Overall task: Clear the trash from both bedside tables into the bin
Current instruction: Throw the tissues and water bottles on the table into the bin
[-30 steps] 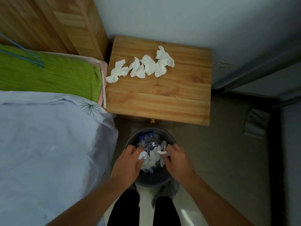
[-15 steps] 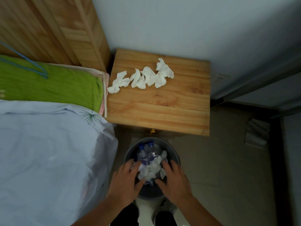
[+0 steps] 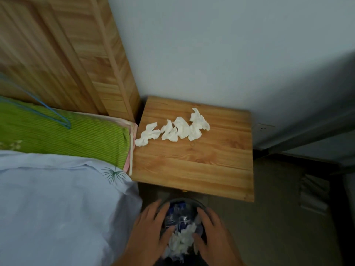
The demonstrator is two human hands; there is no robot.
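Note:
Several crumpled white tissues [image 3: 173, 127] lie in a row across the back of the wooden bedside table [image 3: 194, 169]. Below the table's front edge stands the dark round bin [image 3: 184, 200], holding plastic bottles [image 3: 176, 214] and white tissues [image 3: 182, 240]. My left hand [image 3: 148, 235] and my right hand [image 3: 212, 235] hover over the bin, one on each side, fingers spread and straight, holding nothing. Both hands cover the bin's side rims.
The bed with a pale blue sheet [image 3: 57, 204] and a green striped pillow [image 3: 63, 137] fills the left. A wooden headboard [image 3: 63, 54] rises behind it. A grey wall [image 3: 230, 50] backs the table. A wall socket [image 3: 264, 128] sits right of the table.
Both hands let go of the tissues into the bin and opened flat above it. The view tilted upward, so table and bin sit lower in the frame.

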